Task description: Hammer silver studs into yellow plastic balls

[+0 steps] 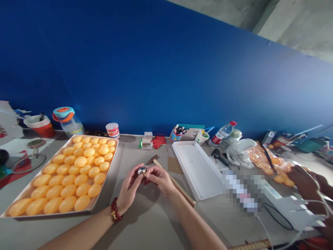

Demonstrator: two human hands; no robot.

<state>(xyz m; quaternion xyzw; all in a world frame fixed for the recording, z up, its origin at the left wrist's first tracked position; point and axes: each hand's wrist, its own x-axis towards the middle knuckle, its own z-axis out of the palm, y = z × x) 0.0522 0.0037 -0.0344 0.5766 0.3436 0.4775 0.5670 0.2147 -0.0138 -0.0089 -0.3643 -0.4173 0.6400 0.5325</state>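
Left hand (128,190), fingers curled, holding small shiny metallic object (142,171) above table (145,229); right hand (162,181), thumb and forefinger pinched close at object's right edge. Object roundish; pointing direction and long axis too small to tell. Beneath right wrist: hammer (183,192), head far left, handle slanting near right. Left: shallow tray (100,188) of orange balls (80,161). Right: white tray (197,166).

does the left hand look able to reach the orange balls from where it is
Probably yes: the orange balls lie in an uncovered tray left of the left hand, nothing visible between, though it holds a small shiny piece.
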